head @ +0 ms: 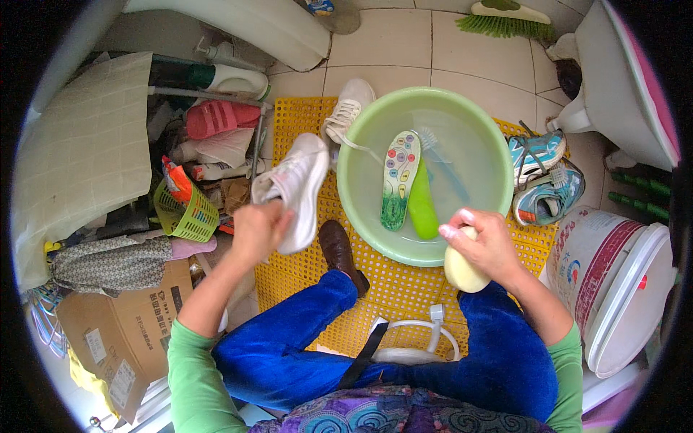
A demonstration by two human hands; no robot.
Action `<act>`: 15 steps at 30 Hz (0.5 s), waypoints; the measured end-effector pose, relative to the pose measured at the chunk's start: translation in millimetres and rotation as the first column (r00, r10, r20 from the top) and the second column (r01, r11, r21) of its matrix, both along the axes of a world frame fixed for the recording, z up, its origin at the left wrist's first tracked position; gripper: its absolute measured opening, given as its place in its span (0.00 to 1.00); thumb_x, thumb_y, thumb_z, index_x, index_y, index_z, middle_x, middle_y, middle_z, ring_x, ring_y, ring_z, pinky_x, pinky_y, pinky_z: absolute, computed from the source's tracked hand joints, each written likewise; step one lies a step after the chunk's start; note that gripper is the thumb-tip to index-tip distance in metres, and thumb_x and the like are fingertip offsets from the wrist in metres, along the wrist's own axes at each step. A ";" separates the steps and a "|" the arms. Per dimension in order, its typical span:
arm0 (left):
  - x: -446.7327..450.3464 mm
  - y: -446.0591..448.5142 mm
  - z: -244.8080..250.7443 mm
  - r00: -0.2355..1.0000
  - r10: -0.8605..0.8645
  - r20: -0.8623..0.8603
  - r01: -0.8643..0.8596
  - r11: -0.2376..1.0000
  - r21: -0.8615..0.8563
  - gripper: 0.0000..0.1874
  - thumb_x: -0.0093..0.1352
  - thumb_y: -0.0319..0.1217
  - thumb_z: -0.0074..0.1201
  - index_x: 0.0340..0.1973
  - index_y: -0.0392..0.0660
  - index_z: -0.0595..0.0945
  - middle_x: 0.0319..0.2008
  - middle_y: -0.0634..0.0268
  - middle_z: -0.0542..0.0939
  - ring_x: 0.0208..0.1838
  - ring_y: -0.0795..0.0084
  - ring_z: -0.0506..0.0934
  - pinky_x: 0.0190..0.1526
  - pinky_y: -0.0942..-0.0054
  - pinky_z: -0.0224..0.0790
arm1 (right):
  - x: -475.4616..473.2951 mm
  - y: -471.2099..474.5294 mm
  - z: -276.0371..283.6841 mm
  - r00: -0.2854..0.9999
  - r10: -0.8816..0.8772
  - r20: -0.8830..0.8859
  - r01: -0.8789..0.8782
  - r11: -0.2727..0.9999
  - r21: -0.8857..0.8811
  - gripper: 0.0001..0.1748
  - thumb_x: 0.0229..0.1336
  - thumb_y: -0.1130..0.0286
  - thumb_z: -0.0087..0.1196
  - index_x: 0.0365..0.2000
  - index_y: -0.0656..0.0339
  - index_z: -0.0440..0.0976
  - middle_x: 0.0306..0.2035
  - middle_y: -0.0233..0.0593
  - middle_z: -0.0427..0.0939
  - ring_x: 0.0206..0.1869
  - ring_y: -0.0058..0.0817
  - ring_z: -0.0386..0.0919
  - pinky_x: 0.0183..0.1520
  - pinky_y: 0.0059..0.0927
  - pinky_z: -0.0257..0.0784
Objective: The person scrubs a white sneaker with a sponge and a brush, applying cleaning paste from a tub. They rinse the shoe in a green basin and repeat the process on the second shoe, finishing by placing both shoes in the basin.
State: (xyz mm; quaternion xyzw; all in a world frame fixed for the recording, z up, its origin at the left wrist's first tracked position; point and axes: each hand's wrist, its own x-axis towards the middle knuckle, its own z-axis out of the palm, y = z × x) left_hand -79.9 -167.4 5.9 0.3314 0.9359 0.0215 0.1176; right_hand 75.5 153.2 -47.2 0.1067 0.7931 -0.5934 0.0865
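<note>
My left hand (257, 233) holds a white sneaker (308, 189) by its heel opening, to the left of a green plastic basin (425, 256). In my right hand (484, 243) is a pale yellow oval piece (464, 270), perhaps a sponge, over the basin's near right rim. Cloudy water fills the basin's bottom. A patterned insole (400, 181) and a bright green insole (422, 205) overlap in it, beside a submerged blue brush (455, 176). The other white sneaker (349, 108) rests against the basin's far left side, one lace hanging over the rim.
A perforated yellow mat (292, 270) lies under the basin. Blue sneakers (549, 200) with a brush on top sit to the right, near a white lidded bucket (606, 287). A green basket (187, 211), pink slippers (222, 119) and a cardboard box (130, 325) crowd the left.
</note>
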 end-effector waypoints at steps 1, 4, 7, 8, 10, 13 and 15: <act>10.8 10.8 7.6 0.978 -0.190 -0.090 0.190 0.982 -0.017 0.11 0.59 0.32 0.56 0.17 0.43 0.72 0.11 0.55 0.68 0.16 0.55 0.71 0.21 0.61 0.62 | -1.8 -3.1 1.9 1.000 0.014 0.012 -0.014 0.999 -0.048 0.17 0.50 0.57 0.58 0.23 0.63 0.75 0.20 0.47 0.76 0.24 0.38 0.77 0.29 0.34 0.70; 39.2 44.2 23.0 0.901 -0.416 -0.126 0.417 0.909 -0.019 0.06 0.55 0.27 0.53 0.20 0.43 0.72 0.10 0.63 0.68 0.14 0.64 0.69 0.21 0.66 0.59 | -7.9 -12.9 9.8 0.991 0.103 0.084 -0.092 0.988 -0.123 0.20 0.50 0.52 0.57 0.23 0.61 0.76 0.20 0.47 0.77 0.25 0.39 0.78 0.30 0.35 0.71; 53.0 76.6 27.9 0.776 -0.600 -0.196 0.608 0.793 -0.021 0.15 0.48 0.25 0.50 0.31 0.30 0.77 0.12 0.68 0.67 0.16 0.73 0.68 0.22 0.72 0.55 | -13.6 -21.4 16.9 0.978 0.155 0.137 -0.141 0.984 -0.104 0.28 0.45 0.42 0.57 0.23 0.62 0.76 0.21 0.48 0.77 0.26 0.41 0.78 0.33 0.38 0.72; 55.5 86.9 26.9 0.727 -0.652 -0.217 0.662 0.749 -0.034 0.15 0.48 0.25 0.50 0.30 0.29 0.77 0.11 0.68 0.67 0.16 0.74 0.67 0.22 0.72 0.55 | -14.8 -22.4 17.5 0.981 0.146 0.130 -0.140 0.989 -0.052 0.30 0.44 0.40 0.56 0.23 0.62 0.76 0.21 0.49 0.77 0.27 0.42 0.78 0.33 0.40 0.72; 60.1 107.1 20.2 0.634 -0.739 -0.230 0.753 0.657 -0.037 0.15 0.48 0.26 0.49 0.29 0.27 0.77 0.12 0.67 0.66 0.17 0.76 0.66 0.23 0.74 0.53 | -16.5 -23.3 14.5 0.988 0.111 0.108 -0.112 0.994 0.003 0.35 0.40 0.35 0.56 0.24 0.63 0.76 0.21 0.50 0.77 0.28 0.45 0.78 0.36 0.44 0.72; 69.0 137.5 3.5 0.549 -0.800 -0.240 0.810 0.581 -0.083 0.15 0.48 0.27 0.49 0.28 0.26 0.76 0.12 0.67 0.66 0.17 0.76 0.65 0.24 0.75 0.53 | -16.0 -18.6 1.2 0.988 -0.056 0.142 0.051 0.998 0.044 0.29 0.44 0.45 0.56 0.23 0.67 0.77 0.21 0.54 0.77 0.28 0.47 0.78 0.34 0.43 0.72; 72.8 154.3 -3.2 0.537 -0.808 -0.242 0.822 0.566 -0.067 0.15 0.48 0.27 0.49 0.28 0.27 0.76 0.13 0.66 0.67 0.17 0.75 0.66 0.25 0.74 0.54 | -12.0 -13.1 -9.9 0.980 -0.130 0.149 0.149 0.981 -0.125 0.23 0.44 0.53 0.55 0.22 0.69 0.76 0.20 0.56 0.76 0.27 0.48 0.78 0.32 0.42 0.72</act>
